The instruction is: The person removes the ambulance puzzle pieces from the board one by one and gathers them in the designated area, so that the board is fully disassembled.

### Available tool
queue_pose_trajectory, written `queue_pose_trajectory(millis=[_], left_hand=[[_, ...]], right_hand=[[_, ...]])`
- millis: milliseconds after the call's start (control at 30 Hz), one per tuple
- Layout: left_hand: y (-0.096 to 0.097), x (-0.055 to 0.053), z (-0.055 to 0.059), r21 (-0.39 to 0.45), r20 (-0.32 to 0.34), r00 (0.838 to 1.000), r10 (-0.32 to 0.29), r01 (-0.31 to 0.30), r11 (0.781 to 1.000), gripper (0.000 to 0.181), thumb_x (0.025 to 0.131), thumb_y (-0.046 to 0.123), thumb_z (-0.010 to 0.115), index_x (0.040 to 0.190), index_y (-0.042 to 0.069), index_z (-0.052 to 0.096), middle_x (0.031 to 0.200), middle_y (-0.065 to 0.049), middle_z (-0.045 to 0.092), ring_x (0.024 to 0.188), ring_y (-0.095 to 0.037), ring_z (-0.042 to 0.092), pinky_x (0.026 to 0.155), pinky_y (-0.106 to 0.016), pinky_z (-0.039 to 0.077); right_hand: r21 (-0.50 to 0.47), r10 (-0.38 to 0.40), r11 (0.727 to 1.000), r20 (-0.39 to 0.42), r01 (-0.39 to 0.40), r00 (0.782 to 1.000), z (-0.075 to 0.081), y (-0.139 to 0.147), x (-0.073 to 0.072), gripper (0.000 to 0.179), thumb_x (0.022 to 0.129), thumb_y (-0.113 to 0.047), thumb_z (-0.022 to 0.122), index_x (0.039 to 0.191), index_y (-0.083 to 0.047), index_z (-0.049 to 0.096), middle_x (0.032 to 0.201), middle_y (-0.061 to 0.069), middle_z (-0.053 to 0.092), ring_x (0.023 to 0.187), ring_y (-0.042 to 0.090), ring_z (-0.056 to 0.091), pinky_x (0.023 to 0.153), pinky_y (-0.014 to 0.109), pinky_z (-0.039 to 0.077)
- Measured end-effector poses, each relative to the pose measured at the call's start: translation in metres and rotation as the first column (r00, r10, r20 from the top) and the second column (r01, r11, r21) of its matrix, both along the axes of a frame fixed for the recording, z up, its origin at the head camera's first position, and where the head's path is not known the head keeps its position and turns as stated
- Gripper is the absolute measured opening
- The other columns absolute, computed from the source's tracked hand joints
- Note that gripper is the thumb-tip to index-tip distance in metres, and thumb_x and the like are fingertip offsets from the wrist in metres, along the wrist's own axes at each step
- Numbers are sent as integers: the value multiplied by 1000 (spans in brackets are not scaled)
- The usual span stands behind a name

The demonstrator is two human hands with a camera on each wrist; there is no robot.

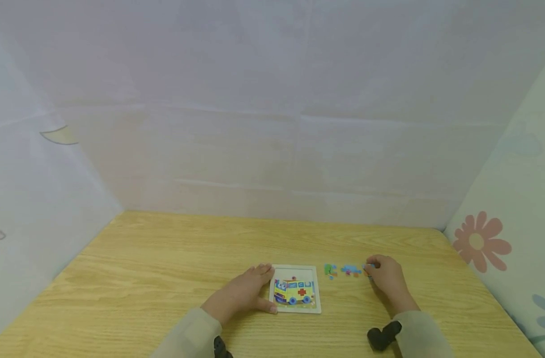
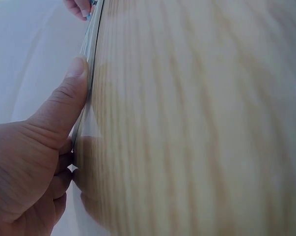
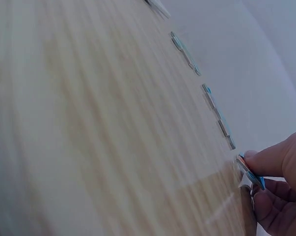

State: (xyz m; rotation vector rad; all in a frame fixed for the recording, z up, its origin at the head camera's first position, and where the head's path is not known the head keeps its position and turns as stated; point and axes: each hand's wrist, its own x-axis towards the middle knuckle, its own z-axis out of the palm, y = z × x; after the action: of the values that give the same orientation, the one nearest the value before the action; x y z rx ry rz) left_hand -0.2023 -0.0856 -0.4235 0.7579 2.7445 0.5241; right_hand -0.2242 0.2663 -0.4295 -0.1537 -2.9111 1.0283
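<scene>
A square puzzle tray (image 1: 318, 293) with a white rim lies on the table, with a yellow ambulance picture (image 1: 299, 292) filling its lower part. My left hand (image 1: 245, 294) rests at the tray's left side, fingers by the upper corner and thumb by the lower one. To the right of the tray, my right hand (image 1: 387, 279) pinches a small blue and orange puzzle piece (image 3: 251, 172) between thumb and fingers, close over the tabletop. Beside it lie a blue puzzle piece (image 1: 351, 269) and a green and blue one (image 1: 329, 270).
The wood-grain table (image 1: 174, 248) extends to a pale cloth backdrop (image 1: 236, 149) behind. Cloth sides with printed shapes, including a red flower (image 1: 476, 241), stand to the left and right. Dark devices (image 1: 383, 336) sit at both wrists.
</scene>
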Motion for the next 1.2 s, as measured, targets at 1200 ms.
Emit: queue_pose_trajectory(millis=[1200], left_hand=[[-1, 0, -2, 14, 13, 1000, 5, -5, 1000, 95, 69, 56, 68, 142, 4, 35, 150, -10, 29, 137, -35, 25, 112, -49, 25]], right_hand=[[-134, 55, 988, -149, -75, 987, 28, -38, 14, 25, 93, -20, 57, 107, -1, 64, 103, 13, 66, 96, 28, 59, 80, 39, 53]])
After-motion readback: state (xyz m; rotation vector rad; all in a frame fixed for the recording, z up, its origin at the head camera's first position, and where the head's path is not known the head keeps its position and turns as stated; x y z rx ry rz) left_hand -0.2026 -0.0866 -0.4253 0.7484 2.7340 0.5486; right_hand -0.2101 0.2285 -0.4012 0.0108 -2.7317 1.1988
